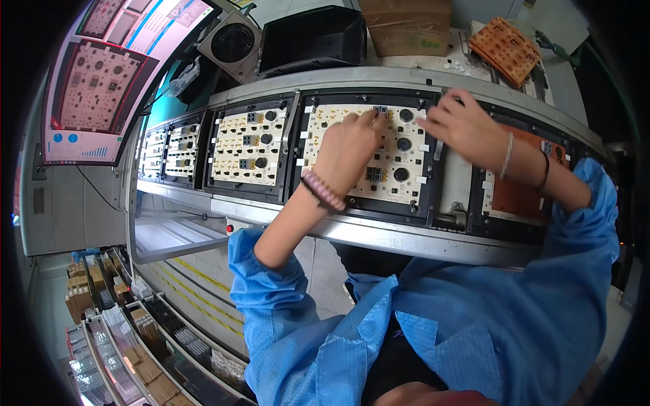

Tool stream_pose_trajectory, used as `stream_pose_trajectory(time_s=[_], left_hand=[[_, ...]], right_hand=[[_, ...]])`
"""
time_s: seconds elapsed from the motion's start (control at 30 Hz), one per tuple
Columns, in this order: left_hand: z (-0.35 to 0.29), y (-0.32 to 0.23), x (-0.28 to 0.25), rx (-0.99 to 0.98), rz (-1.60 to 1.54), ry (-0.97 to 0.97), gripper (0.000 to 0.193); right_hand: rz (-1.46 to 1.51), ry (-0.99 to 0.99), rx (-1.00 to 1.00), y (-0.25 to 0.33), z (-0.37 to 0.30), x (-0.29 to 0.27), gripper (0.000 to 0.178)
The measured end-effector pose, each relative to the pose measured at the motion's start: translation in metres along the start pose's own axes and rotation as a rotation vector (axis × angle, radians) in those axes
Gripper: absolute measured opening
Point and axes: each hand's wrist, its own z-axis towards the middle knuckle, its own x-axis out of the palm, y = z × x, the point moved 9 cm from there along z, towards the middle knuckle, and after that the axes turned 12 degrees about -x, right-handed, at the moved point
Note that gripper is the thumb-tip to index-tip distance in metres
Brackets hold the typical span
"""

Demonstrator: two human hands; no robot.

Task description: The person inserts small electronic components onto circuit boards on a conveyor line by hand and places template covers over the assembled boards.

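A cream circuit board lies in a black carrier frame before me. It bears round black parts, dark square sockets and small white pieces along its edges. My left hand reaches over the board's middle, its bent fingers close together at a dark socket by the far edge; the fingertips are partly hidden. Above the frame's right side hovers my right hand, fingers apart and slightly blurred, with nothing visible in them.
Similar boards stand leftward along the metal-railed line. An orange-brown plate sits in the right-hand carrier. Behind are a black bin, a cardboard box and an orange fixture. A monitor stands left.
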Motion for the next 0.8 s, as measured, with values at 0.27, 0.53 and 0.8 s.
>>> stream_pose_trajectory(time_s=[0.27, 0.53, 0.8], left_hand=[[-0.012, -0.004, -0.001, -0.023, -0.145, 0.082, 0.027], [-0.056, -0.014, -0.027, 0.029, -0.191, 0.012, 0.03], [-0.06, -0.007, -0.016, -0.044, -0.261, 0.103, 0.026]], right_hand=[[0.008, 0.034, -0.016, 0.039, 0.005, 0.009, 0.033], [0.105, 0.022, -0.031, 0.074, -0.003, -0.008, 0.036], [0.262, -0.086, -0.099, 0.041, 0.004, -0.005, 0.023]])
